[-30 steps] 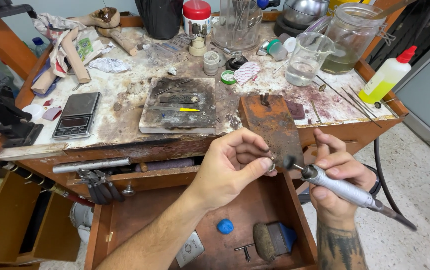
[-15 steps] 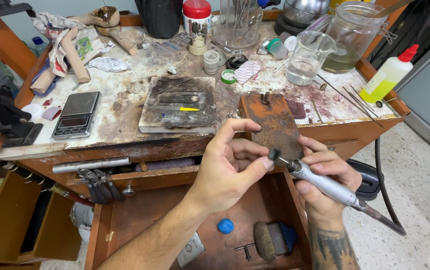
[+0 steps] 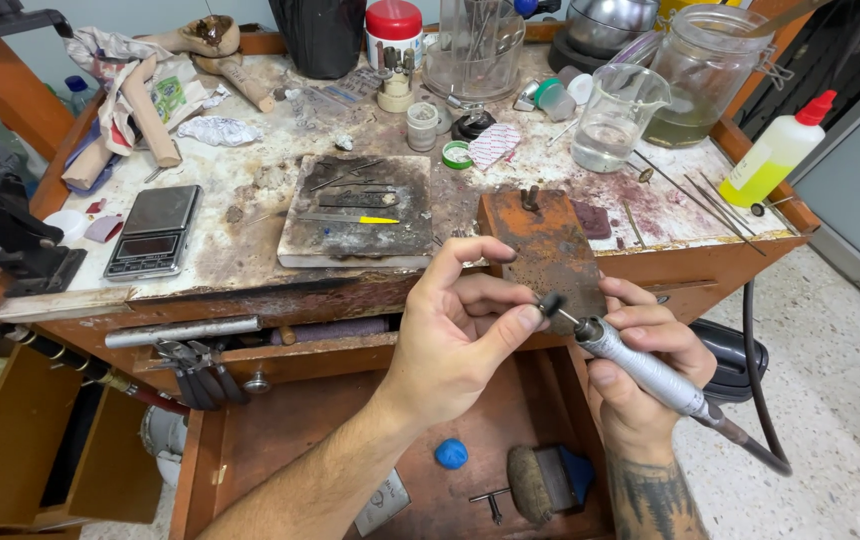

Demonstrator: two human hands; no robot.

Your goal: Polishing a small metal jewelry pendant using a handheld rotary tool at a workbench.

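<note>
My left hand (image 3: 465, 330) pinches a small dark piece at the tip of a rotary tool handpiece (image 3: 640, 370); what the piece is cannot be made out. My right hand (image 3: 640, 385) grips that metal handpiece, whose black cable (image 3: 755, 400) runs off to the right. Both hands meet in front of a worn wooden bench pin (image 3: 545, 250) that juts from the workbench edge (image 3: 250, 290).
On the bench lie a charred soldering block (image 3: 360, 215), a small digital scale (image 3: 155, 230), a glass beaker (image 3: 615, 120), a large jar (image 3: 700, 85), a yellow squeeze bottle (image 3: 775, 150) and a red-lidded pot (image 3: 393, 30). An open drawer (image 3: 280, 430) below holds a brush (image 3: 530, 485) and blue putty (image 3: 451, 453).
Both hands have shifted slightly up and left against the bench pin. The left fingers have closed more tightly at the tool's tip.
</note>
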